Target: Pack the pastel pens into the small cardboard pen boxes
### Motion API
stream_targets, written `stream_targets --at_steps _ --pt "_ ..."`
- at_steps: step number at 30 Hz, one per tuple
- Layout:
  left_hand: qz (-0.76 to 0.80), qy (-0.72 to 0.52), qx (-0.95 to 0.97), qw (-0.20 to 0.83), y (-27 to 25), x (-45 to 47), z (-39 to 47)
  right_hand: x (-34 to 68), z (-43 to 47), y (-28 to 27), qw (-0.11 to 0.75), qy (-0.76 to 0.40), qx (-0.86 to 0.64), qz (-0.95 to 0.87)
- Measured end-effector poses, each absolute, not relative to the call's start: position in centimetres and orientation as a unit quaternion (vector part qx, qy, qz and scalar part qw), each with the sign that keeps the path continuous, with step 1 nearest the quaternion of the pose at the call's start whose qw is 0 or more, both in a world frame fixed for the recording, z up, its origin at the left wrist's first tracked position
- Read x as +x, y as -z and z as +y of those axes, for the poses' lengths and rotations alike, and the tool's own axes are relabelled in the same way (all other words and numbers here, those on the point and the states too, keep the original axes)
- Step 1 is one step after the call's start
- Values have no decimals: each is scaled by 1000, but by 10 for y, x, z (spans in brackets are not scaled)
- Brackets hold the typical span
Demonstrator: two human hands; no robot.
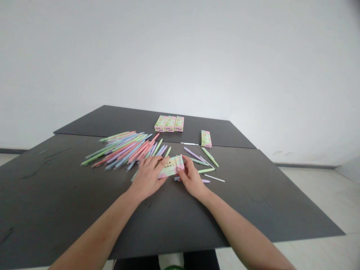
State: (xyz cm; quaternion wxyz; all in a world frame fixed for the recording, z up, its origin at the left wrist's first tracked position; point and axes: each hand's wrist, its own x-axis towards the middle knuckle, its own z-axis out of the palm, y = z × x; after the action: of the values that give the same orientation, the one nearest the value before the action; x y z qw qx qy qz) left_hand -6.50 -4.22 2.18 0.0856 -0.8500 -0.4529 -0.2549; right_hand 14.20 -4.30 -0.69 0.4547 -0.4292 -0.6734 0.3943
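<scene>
A small pastel green and pink printed box is held between my two hands, just above the near part of the dark table. My left hand grips its left end, with the fingers over the top. At the box's right end my right hand is closed, the thumb lying on the printed face. Left of and behind my left hand lies a heap of pastel pens in green, pink, blue and purple. Several loose pens and thin white sticks lie to the right of my right hand.
Three similar boxes lie side by side farther back on the dark table. Another box lies to the right, near a seam in the tabletop. A pale wall rises behind the table.
</scene>
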Motion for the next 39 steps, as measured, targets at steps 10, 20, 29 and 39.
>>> stream_targets --at_steps 10,20,29,39 --pt "-477 270 -834 65 -13 -73 -35 147 -34 9 526 -464 -427 -571" --pt "-476 350 -807 -14 -2 -83 -26 158 -26 -1 584 -487 -423 -493" --pt "-452 382 -805 -42 -2 -81 -28 159 -24 -2 576 -483 -438 -493" --pt "-474 376 -795 -46 -9 -74 -33 158 -23 2 576 -492 -440 -482"
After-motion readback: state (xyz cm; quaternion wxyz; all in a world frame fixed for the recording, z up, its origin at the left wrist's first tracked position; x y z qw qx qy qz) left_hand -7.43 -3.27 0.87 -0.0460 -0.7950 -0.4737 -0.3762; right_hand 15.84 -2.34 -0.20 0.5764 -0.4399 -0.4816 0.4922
